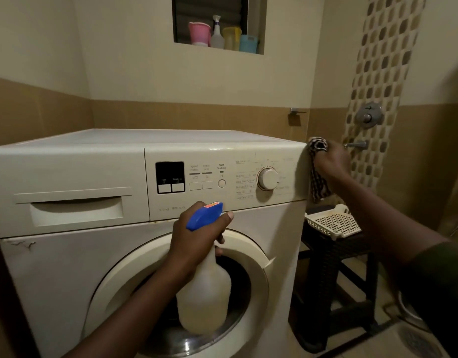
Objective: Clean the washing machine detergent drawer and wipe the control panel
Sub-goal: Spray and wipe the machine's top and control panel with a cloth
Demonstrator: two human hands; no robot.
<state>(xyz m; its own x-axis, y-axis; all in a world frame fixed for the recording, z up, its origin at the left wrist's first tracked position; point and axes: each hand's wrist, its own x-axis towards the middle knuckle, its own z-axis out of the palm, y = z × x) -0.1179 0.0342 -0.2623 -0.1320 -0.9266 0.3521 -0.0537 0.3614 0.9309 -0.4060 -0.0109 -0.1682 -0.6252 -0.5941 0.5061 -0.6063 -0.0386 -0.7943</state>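
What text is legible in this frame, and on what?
"Start Soaking": control panel, above the round button.
"rpm", "Ready in": black display.
"800 rpm": panel's lower edge.
Labels round the programme dial, sticker on the spray bottle: too blurred.

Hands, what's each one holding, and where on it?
The left hand grips the bottle by its neck, below the blue head. The right hand holds the cloth bunched at its upper end.
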